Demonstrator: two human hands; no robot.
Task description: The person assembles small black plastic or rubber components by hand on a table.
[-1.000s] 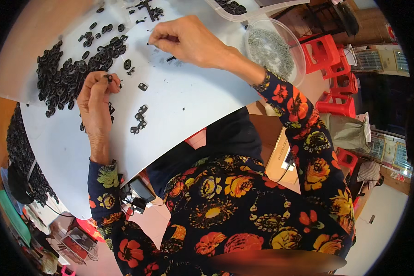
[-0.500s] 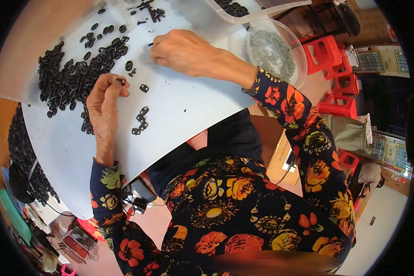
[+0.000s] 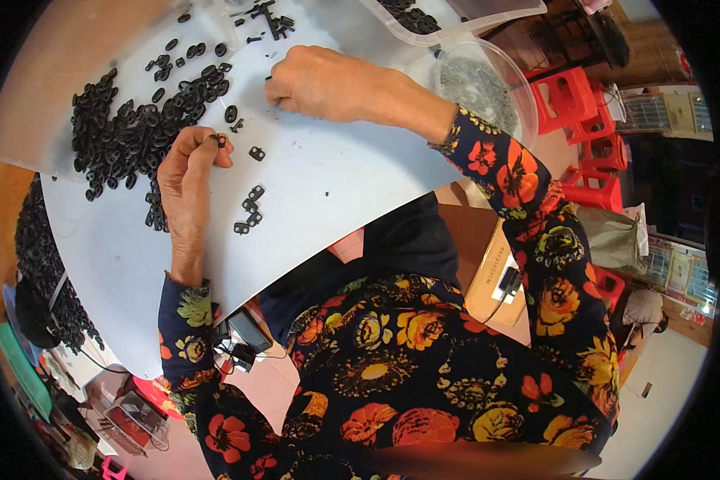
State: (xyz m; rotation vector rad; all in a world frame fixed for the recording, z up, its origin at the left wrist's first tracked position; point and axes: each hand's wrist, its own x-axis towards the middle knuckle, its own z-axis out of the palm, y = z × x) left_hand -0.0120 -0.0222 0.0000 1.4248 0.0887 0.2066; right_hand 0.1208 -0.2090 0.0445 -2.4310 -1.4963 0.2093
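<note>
Pinched between thumb and forefinger, a small black oval piece with holes (image 3: 221, 142) sits in my left hand (image 3: 186, 172), beside the right edge of a big pile of similar black pieces (image 3: 128, 140). Farther back, my right hand (image 3: 324, 84) hovers over the white tabletop (image 3: 312, 172) with its fingers closed; the tip of a thin black pin (image 3: 269, 78) pokes out of them. Between the hands lie a loose oval piece (image 3: 230, 114), a small black pin-like part (image 3: 237, 126) and a single two-holed piece (image 3: 257, 154). Several more two-holed pieces (image 3: 252, 206) form a cluster nearer me.
Black pins and sticks (image 3: 276, 22) lie at the far side. A clear round tub of small metallic parts (image 3: 476, 88) stands right of my right forearm, below a clear bin (image 3: 464, 24) holding black pieces. Red stools (image 3: 564, 96) and a cardboard box (image 3: 488, 264) are on the right.
The whole view has shifted slightly, moving the table things a little to the right. My right fingers have curled in a bit, and less of the pin shows. The left hand keeps its pinch.
</note>
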